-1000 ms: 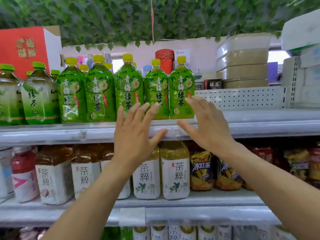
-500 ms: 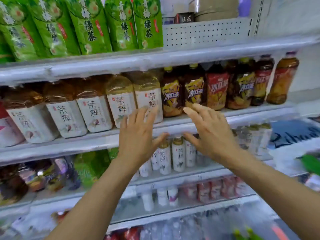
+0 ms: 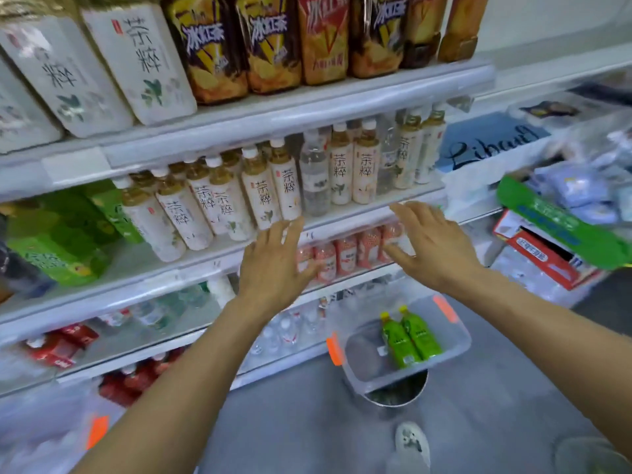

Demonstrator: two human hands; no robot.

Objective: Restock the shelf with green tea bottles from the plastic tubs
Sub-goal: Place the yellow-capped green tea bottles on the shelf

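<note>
Left hand [image 3: 273, 268], right hand [image 3: 434, 248] spread before 茶粹 bottles [image 3: 261, 196] (tub [image 3: 460, 348]: green bottles [image 3: 410, 336], probably tea).

Below your right hand [image 3: 431, 246], two green tea bottles [image 3: 408, 338] with yellow caps sit side by side, touching, inside a clear plastic tub [image 3: 456, 348] with orange latches.

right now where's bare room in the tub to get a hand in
In the tub, the left half is bare, between its orange-clipped wall and the two green tea bottles crowding the right side. The grey floor left of it is free too.
</note>
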